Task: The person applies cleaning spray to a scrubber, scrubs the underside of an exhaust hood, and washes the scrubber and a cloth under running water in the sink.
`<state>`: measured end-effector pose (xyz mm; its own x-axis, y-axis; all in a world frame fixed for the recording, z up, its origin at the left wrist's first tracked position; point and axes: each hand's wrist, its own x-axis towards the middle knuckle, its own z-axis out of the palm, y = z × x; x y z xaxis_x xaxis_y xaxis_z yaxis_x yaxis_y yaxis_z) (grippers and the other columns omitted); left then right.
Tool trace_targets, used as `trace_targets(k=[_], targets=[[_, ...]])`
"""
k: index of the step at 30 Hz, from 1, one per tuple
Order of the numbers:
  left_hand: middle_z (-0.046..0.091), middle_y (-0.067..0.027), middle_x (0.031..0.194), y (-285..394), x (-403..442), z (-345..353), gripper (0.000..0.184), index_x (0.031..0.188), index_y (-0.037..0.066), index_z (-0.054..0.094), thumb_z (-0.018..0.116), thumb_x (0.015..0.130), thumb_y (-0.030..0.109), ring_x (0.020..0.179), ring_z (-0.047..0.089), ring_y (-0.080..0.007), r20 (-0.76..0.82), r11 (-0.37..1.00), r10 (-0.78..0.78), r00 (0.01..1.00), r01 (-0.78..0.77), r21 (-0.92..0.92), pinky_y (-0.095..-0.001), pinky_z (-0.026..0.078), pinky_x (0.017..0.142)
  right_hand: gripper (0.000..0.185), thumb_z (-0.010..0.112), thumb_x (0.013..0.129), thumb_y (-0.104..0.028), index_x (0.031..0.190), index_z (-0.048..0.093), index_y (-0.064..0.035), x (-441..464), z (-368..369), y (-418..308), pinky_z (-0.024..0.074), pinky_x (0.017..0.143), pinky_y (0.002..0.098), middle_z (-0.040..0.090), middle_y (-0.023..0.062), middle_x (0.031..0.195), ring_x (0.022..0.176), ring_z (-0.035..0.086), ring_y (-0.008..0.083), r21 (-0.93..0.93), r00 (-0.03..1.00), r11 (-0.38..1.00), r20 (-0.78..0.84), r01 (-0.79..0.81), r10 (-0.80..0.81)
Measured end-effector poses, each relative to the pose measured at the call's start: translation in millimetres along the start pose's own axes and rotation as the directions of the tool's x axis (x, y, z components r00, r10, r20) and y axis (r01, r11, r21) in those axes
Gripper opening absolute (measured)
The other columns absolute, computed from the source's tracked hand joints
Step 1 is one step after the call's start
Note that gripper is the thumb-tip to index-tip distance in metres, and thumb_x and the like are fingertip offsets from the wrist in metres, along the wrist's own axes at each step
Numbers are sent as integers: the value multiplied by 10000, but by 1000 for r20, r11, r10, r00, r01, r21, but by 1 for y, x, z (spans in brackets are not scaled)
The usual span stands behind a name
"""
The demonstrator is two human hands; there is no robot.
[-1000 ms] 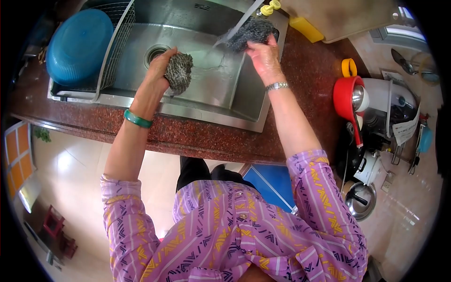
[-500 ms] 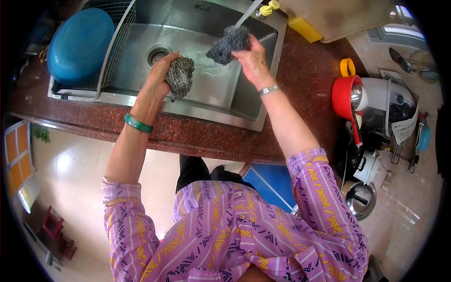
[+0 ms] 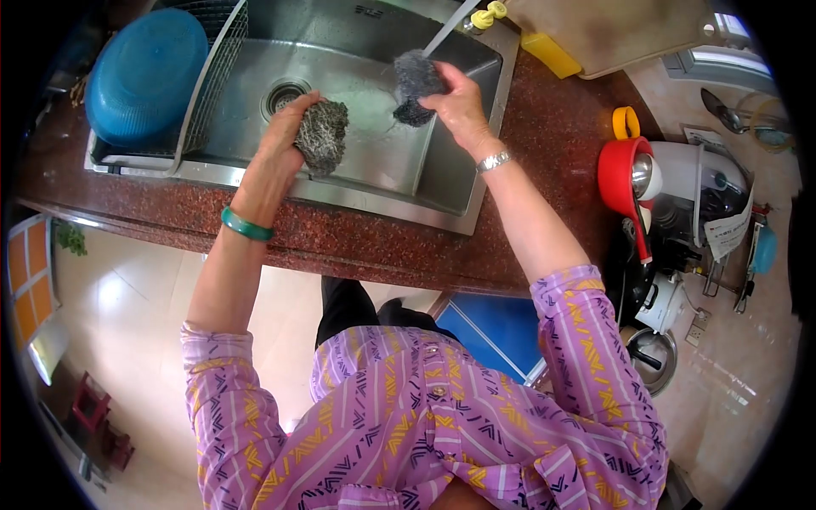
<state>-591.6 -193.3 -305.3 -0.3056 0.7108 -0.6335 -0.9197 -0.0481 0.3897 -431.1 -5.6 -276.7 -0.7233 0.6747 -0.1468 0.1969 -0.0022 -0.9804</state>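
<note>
My left hand [image 3: 283, 136] is closed around the edge of a shaggy grey-green scouring pad [image 3: 322, 140], over the front of the steel sink [image 3: 357, 180]. In my right hand [image 3: 463, 104] is a darker grey scouring pad [image 3: 415, 78], pinched between thumb and fingers over the sink's right part. A pale slanting strip [image 3: 450, 27], a tap spout or a stream of water, ends right at the top of this pad. Wet marks show on the basin floor below. The drain [image 3: 286, 97] lies just beyond my left hand.
A blue plastic basin [image 3: 146, 78] leans in a wire rack [image 3: 197, 110] at the sink's left. On the right are a yellow block [image 3: 551, 53], a yellow ring [image 3: 626, 123], a red ladle-like pot [image 3: 619, 174] and a white cooker [image 3: 667, 302]. A granite counter edge [image 3: 357, 242] runs in front.
The right pad has turned and come slightly down and left, its lower end now hanging below my thumb. My left hand and its pad have barely shifted.
</note>
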Motion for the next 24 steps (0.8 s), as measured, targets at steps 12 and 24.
trace_targets(k=[12,24], targets=[[610,-104,776,14,-25,-4,169,871,29,563,553,836,194,669,604,-211,-54,993,105,993,-102,58,-339,519,608,370,548,665,-16,1029,610,-29,-12,-7,-18,483,707,364,630,179,884,818,614,302,-859,940,459,315,225,129],[627,-95,833,10,-30,-10,228,926,25,585,572,834,233,702,609,-205,-54,995,99,994,-101,-24,-325,519,629,544,572,728,49,1247,416,7,-30,-20,-41,484,808,326,571,96,1073,937,569,187,56,838,940,473,-335,271]])
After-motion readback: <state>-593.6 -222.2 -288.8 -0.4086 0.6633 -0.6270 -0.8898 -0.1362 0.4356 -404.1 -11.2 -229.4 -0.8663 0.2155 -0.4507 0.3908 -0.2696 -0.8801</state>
